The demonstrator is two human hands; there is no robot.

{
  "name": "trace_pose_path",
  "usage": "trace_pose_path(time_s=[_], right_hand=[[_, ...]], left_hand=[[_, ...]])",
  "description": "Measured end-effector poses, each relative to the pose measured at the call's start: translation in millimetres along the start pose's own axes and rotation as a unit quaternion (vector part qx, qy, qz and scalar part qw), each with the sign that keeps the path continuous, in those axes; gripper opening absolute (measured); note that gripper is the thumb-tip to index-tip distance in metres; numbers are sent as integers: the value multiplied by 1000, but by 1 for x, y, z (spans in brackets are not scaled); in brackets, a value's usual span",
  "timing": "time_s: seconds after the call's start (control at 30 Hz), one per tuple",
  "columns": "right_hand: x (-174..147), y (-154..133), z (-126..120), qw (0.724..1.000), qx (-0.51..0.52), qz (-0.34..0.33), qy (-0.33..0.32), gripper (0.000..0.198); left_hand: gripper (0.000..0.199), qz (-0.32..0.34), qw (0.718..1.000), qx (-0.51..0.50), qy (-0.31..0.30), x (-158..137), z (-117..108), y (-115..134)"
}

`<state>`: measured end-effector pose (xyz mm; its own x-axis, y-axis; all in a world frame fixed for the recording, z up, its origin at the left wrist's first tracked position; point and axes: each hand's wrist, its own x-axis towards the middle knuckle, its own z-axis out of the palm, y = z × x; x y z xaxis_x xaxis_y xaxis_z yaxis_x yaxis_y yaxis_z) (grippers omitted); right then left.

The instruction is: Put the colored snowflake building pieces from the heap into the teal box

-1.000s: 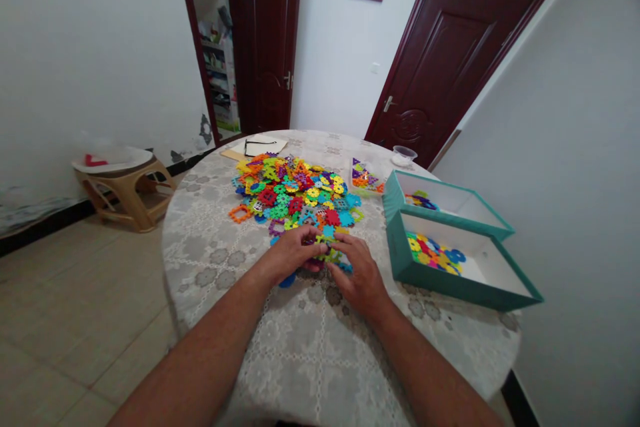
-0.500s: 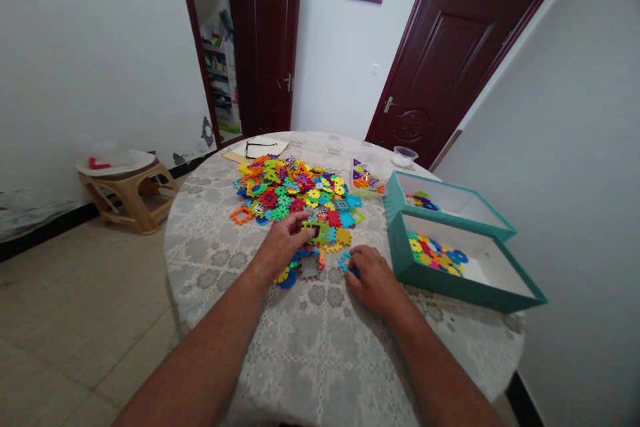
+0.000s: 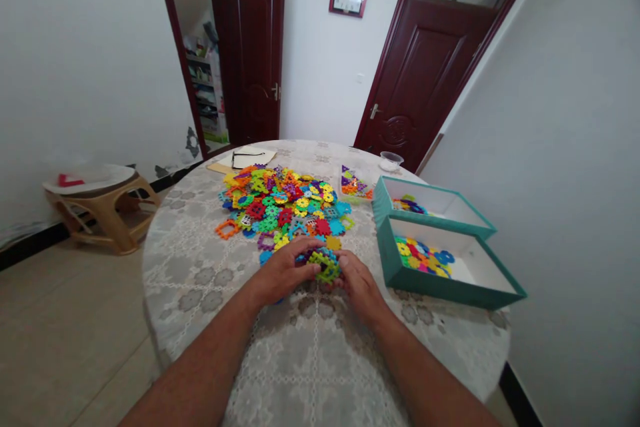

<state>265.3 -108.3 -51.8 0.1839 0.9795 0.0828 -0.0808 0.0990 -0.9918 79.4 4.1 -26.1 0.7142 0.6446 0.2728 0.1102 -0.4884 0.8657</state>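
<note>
Between my two hands is a cluster of joined plastic building pieces (image 3: pixel 327 265), mostly lime green with some blue. My left hand (image 3: pixel 287 268) is closed on its left side, thumb in front. My right hand (image 3: pixel 357 280) grips the right side with thumb and fingers. Whether my right fingers also hold a separate blue piece is hidden. Just beyond the hands spreads a heap of colourful interlocking plastic pieces (image 3: pixel 270 210), some square frames, some notched discs. A mustard square piece (image 3: pixel 334 243) lies right behind the cluster.
To the right stand two teal boxes, the near box (image 3: pixel 450 290) with discs inside and the far box (image 3: pixel 440 190) behind it. A clear tray (image 3: pixel 356 187) of small pieces, a plastic bowl (image 3: pixel 391 160) and glasses on paper (image 3: pixel 247 159) sit at the back of the round table (image 3: pixel 200 320).
My right hand has moved left from the blue frame piece to the lime green cluster. The cluster is now lower and held by both hands. The view has shifted slightly.
</note>
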Motion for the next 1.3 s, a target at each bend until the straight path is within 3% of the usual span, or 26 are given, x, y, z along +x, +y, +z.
trace_pose_path(time_s=[0.2,0.37,0.47,0.53,0.6,0.7,0.77,0.8,0.9,0.97,1.03,1.1,1.17,1.23,1.3], right_hand=[[-2,-7,8,977,-207,-55,4,45],[-7,-31,11,961,-270,-64,-5,42],[-5,-61,-4,960,-278,-25,-4,51],[7,-85,-27,955,-296,6,32,60],[27,-107,-60,923,-374,-8,94,66],[68,-131,-118,820,-529,-7,216,72],[93,-138,-152,755,-597,11,270,72],[102,-140,-164,736,-615,23,282,75],[114,-141,-180,709,-641,20,294,69],[108,-137,-168,703,-646,-40,293,56],[95,-126,-139,724,-630,-116,255,44],[75,-107,-97,777,-587,-163,161,35],[52,-82,-51,831,-528,-171,22,31],[32,-56,-10,847,-492,-179,-90,35],[18,-32,20,836,-501,-175,-137,49]], left_hand=[[50,11,1000,8,-25,-1,4,-5],[48,28,997,-19,-69,-3,3,5],[47,-2,998,-64,-9,-2,0,4],[42,-36,994,-58,81,0,-4,2],[38,-69,979,-24,190,3,-11,-1],[34,-107,948,15,300,5,-21,-5],[30,-117,938,33,324,6,-25,-9],[29,-119,936,38,328,6,-26,-11],[28,-127,932,39,337,6,-27,-15],[27,-130,930,34,342,6,-27,-15],[25,-130,929,34,346,6,-27,-14],[24,-131,929,38,344,6,-27,-13],[25,-133,932,46,333,6,-27,-14],[25,-136,938,54,314,6,-27,-17],[24,-130,945,70,292,6,-25,-22]])
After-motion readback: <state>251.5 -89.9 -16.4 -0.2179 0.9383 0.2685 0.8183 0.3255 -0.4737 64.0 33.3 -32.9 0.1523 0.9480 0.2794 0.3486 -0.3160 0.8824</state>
